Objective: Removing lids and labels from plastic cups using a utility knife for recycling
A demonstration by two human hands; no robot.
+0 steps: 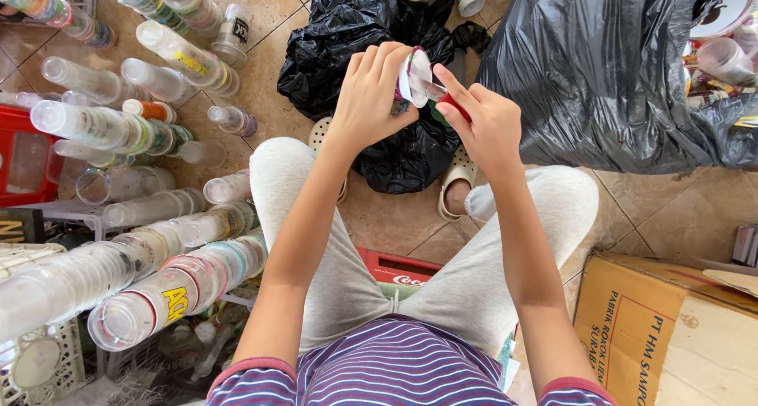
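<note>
Gripping a small clear plastic cup with a printed label (412,78) at upper centre of the frame, left hand (371,94) has fingers curled close together around the cup's side, thumb underneath. Right hand (488,126) meets it from the right: index finger and thumb pinch a red-handled small blade tool (446,98), metal tip against the cup's rim; remaining fingers folded in. Cup is tilted, mouth facing right, held over a crumpled black plastic bag (355,27) on the tan tiled floor (671,209). Knees in light grey trousers (466,288) below the hands, cream sandal (458,173) visible. Left side of frame: long stacks of nested clear plastic cups (158,288) lying sideways. Upper right: large dark grey plastic sack (600,67). Lower right: brown cardboard box (671,335).
</note>
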